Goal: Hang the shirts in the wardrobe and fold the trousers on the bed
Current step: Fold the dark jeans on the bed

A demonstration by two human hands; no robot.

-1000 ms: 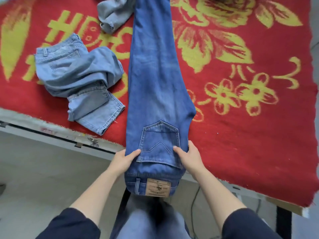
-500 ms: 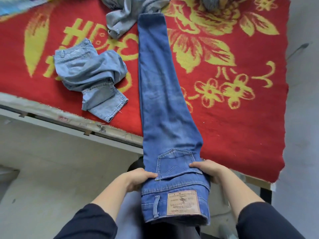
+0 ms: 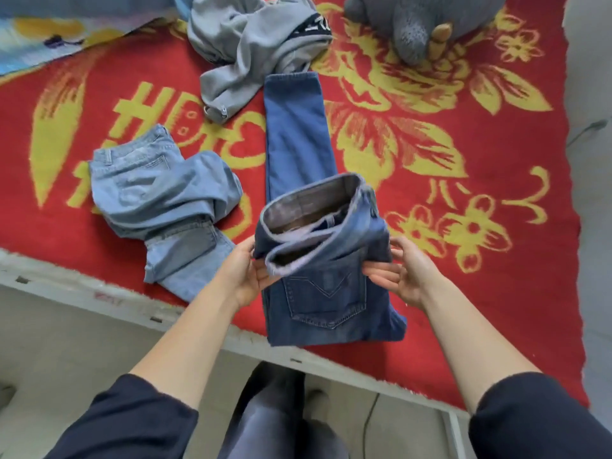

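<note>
Dark blue jeans (image 3: pixel 298 144) lie lengthwise on the red and yellow blanket (image 3: pixel 480 309), legs pointing away from me. Their waist end is lifted and turned over toward the legs, its grey inside showing. My left hand (image 3: pixel 246 276) grips the left side of that lifted waist. My right hand (image 3: pixel 402 271) holds the right side, fingers curled under the fabric by the back pocket. A crumpled pair of light blue jeans (image 3: pixel 159 200) lies to the left. Grey trousers (image 3: pixel 251 51) lie bunched beyond the jeans' hems.
The bed's pale front edge (image 3: pixel 99 296) runs across below the blanket, with floor beneath it. A dark grey garment on a wooden hanger (image 3: pixel 417 24) lies at the far right. A blue patterned cloth (image 3: pixel 49 31) sits at the far left corner.
The jeans' waist, which hung over the bed edge, has been raised and folded forward over the seat. Both hands moved up and onto the bed with it.
</note>
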